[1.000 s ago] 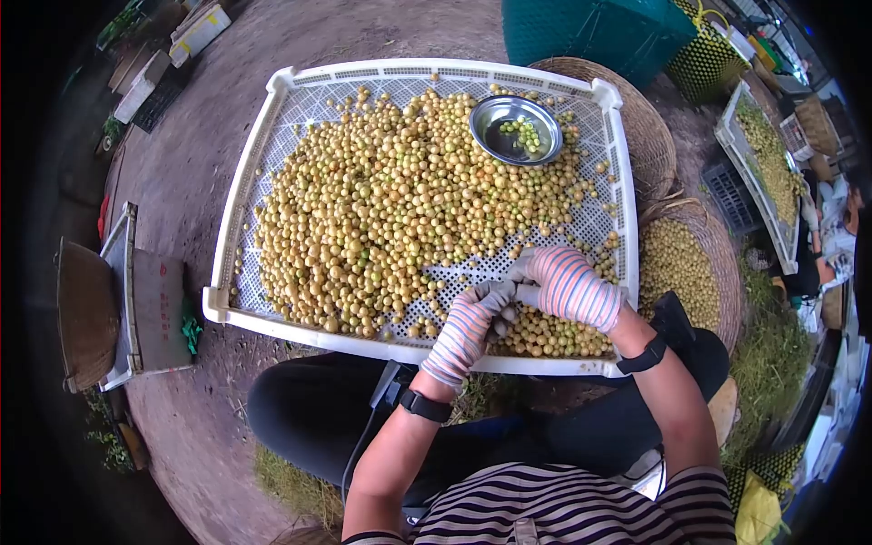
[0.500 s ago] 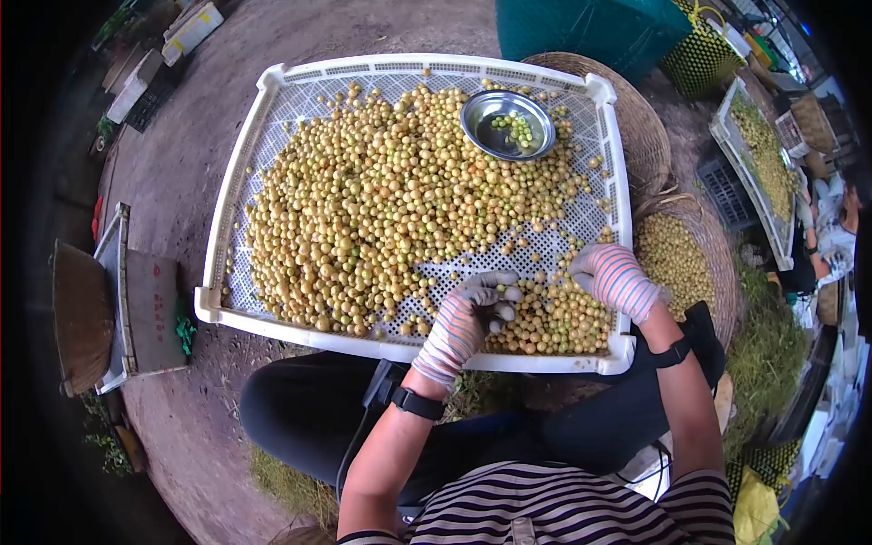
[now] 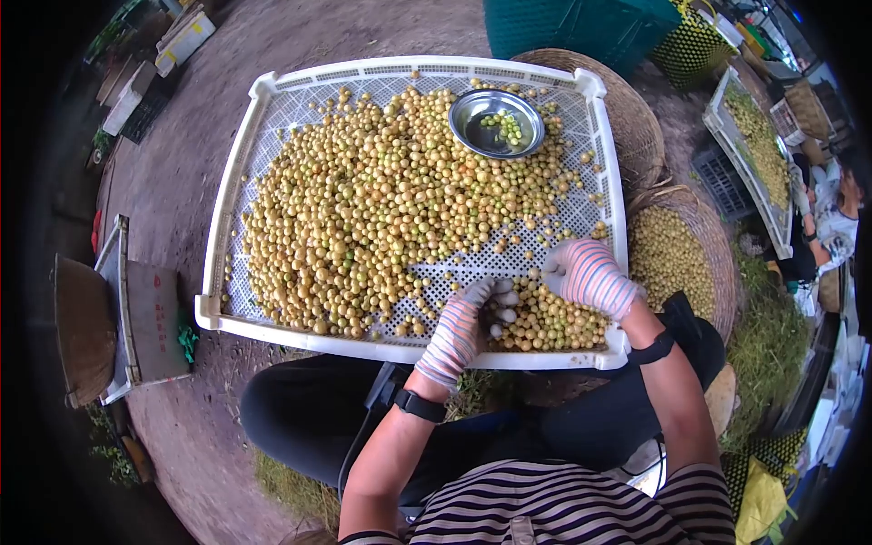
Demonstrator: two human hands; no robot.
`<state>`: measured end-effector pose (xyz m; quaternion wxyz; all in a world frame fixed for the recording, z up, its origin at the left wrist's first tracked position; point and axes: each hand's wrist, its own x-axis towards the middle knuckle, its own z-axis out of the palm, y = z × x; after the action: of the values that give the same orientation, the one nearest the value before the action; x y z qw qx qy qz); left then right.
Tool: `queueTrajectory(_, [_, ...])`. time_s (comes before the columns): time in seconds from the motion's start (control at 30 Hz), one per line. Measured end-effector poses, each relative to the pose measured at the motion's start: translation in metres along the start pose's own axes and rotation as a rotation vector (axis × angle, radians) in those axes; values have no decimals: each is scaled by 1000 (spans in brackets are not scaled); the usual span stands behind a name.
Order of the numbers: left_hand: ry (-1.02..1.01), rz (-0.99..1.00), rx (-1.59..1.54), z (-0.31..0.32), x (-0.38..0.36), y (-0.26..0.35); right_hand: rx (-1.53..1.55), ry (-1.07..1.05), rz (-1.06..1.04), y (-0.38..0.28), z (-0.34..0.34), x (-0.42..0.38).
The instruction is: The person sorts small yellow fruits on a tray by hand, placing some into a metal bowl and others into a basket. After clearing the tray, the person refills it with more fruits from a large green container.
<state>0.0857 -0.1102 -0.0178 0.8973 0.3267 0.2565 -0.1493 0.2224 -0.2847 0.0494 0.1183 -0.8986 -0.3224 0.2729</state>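
A white plastic mesh tray (image 3: 304, 340) rests over my lap, heaped with small round yellow-green fruits (image 3: 363, 209). My left hand (image 3: 470, 318), in a striped glove, is low over the tray's near part. Its fingers curl inward beside the smaller pile of fruits (image 3: 554, 320), and its palm is hidden. Just right of it, my right hand (image 3: 592, 276), gloved alike, bends its fingers together at that pile's upper edge. Whatever lies between either hand's fingers is too hidden to make out. A steel bowl (image 3: 465, 136) with several greener fruits sits in the tray's far right.
To the right stands a round woven basket (image 3: 722, 272) of similar fruits, with another basket (image 3: 627, 113) behind it. Teal sacking (image 3: 572, 32) is beyond the tray. At far right, another fruit tray (image 3: 727, 123) lies near a person (image 3: 836, 218). A box (image 3: 154, 313) stands left.
My right hand has shifted left, closer to my left hand. My left hand's fingers have moved slightly left and down. The view has shifted a little.
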Motion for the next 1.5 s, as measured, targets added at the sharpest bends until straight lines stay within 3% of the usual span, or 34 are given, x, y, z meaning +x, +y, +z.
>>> queueTrajectory(0.03, [11,-27,-18,3,0,-1,218,-1,-15,-4,1,-7])
queueTrajectory(0.13, [-28,-78,-49,7,-1,-5,103,62,-301,-4,7,-21])
queueTrajectory(0.27, [-3,-65,-33,6,-6,-3,-352,-125,-194,4,20,-49])
queueTrajectory(0.3, [2,-54,-27,5,-5,-4,-363,15,-226,13,35,-57])
queueTrajectory(0.4, [11,-36,-2,5,-5,-6,-444,93,-184,13,50,-64])
queueTrajectory(0.53, [-24,-39,55,11,-10,-5,-379,-1,-120,11,44,-57])
queueTrajectory(0.73, [-68,-83,265,18,-13,-11,292,116,-102,6,29,-60])
queueTrajectory(0.8, [-120,-90,317,21,-14,-16,216,232,-253,-7,27,-59])
queueTrajectory(1.03, [-35,-103,118,17,-13,-12,-250,249,-346,-36,20,-40])
queueTrajectory(1.13, [0,-49,-4,13,-11,-11,-334,110,-258,-40,-2,-28])
queueTrajectory(1.27, [-81,32,-47,7,-7,-7,-27,482,-16,54,1,17])
queueTrajectory(1.4, [-90,51,4,13,-8,-4,-52,206,212,66,-17,29])
queueTrajectory(1.5, [-62,24,1,12,-8,-8,-69,154,209,75,-1,40])
